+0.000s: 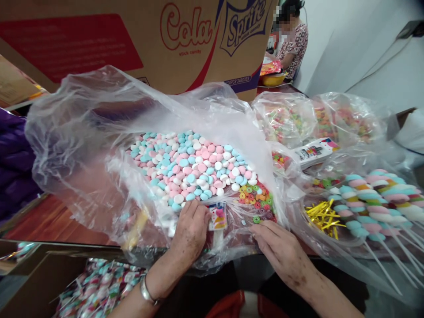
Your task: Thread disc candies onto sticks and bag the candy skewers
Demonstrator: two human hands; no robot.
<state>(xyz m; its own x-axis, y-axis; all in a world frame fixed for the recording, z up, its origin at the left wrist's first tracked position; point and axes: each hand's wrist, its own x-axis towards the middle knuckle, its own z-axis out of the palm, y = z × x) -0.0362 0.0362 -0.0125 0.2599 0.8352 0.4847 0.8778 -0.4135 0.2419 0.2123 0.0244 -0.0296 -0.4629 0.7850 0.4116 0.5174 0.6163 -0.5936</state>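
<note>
My left hand (191, 229), with a metal bangle at the wrist, has its fingers bent against the left edge of a small printed packet (217, 217). A pale, stick-like strip shows below the packet. To the right, my right hand (281, 248) has its thumb and fingers drawn together low over the plastic; whatever lies between them is hidden. Just above its fingertips is a green ring candy (256, 219), beside a heap of coloured ring candies (256, 196). Beyond both hands, many pink, blue and white round candies (192, 168) lie on a clear plastic sheet (82, 115).
Candy skewers (374, 203) on white sticks and gold twist ties (323, 216) lie at right. Bagged ring candies (298, 115) and a stack of printed cards (316, 151) are behind. A large carton (132, 39) stands at back; an open box (29, 282) sits below left. Another person (294, 48) works beyond.
</note>
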